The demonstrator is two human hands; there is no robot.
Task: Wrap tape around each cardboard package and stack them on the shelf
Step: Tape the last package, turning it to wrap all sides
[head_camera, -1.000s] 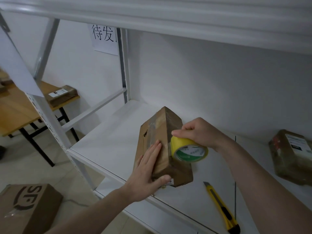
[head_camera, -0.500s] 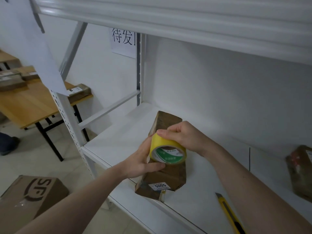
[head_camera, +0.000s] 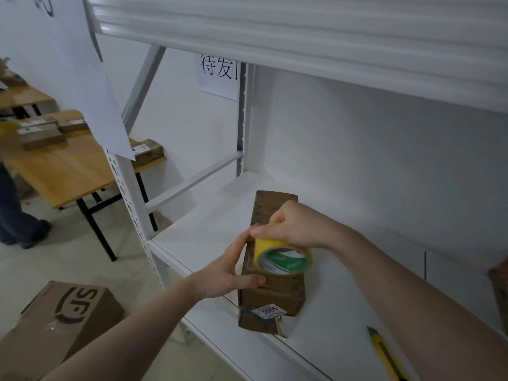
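A brown cardboard package (head_camera: 270, 301) with a "5005" sticker lies lengthwise on the white shelf (head_camera: 209, 232), its near end at the front edge. My left hand (head_camera: 233, 266) grips the package's left side, thumb across its top. My right hand (head_camera: 291, 225) holds a yellow tape roll (head_camera: 283, 258) with a green-and-white core down on the package's top face. A second taped package (head_camera: 499, 287) shows partly at the right edge of the shelf.
A yellow utility knife (head_camera: 384, 353) lies on the shelf at lower right. A large SF box (head_camera: 57, 323) sits on the floor at lower left. A wooden table (head_camera: 68, 171) with several packages stands to the left, a person's legs (head_camera: 16, 213) beside it.
The package was turned from standing on its edge to lying flat along the shelf. The tape roll moved from its right side onto the top. My view shifted left.
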